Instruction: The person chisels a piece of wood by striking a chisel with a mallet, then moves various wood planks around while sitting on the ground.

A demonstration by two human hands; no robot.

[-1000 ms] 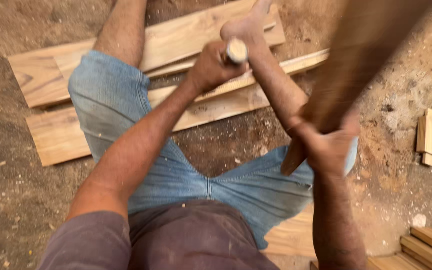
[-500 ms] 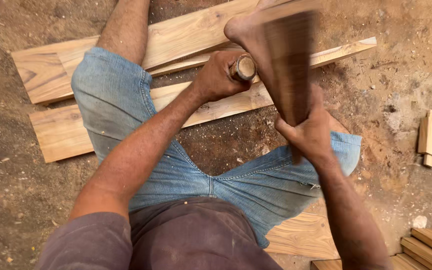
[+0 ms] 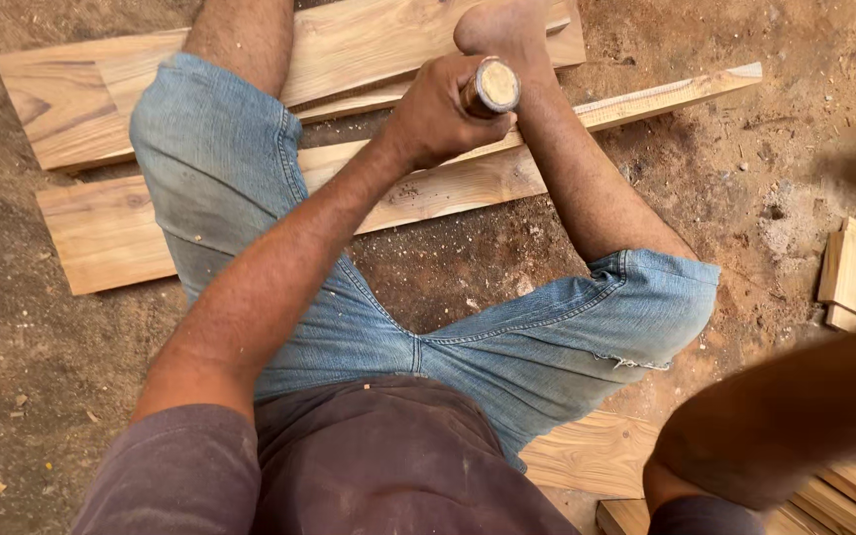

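Head view looks straight down on bare brown dirt ground, which fills the scene, strewn with sawdust and small chips. On it, far from the person, lie pale grained wooden planks, running left to right with a slight rise toward the far right; a thin pale wooden strip continues that line to the far right. More light wooden boards lie near, at the right, under the person's leg. The person sits on the ground in faded blue denim shorts and a dark maroon shirt, legs spread, the right foot resting on the far planks. At the right edge a small pale wooden block lies on the dirt, well apart from the planks.

The left hand is closed in a tight fist round a round wooden chisel handle with a worn, pale butt end. The handle's long axis runs nearly along the line of sight, butt end up toward the camera, the working end hidden below the fist over the planks, just beside the right shin. The right arm is a blurred shape at the near right; its hand is not visible, so its grip cannot be told.
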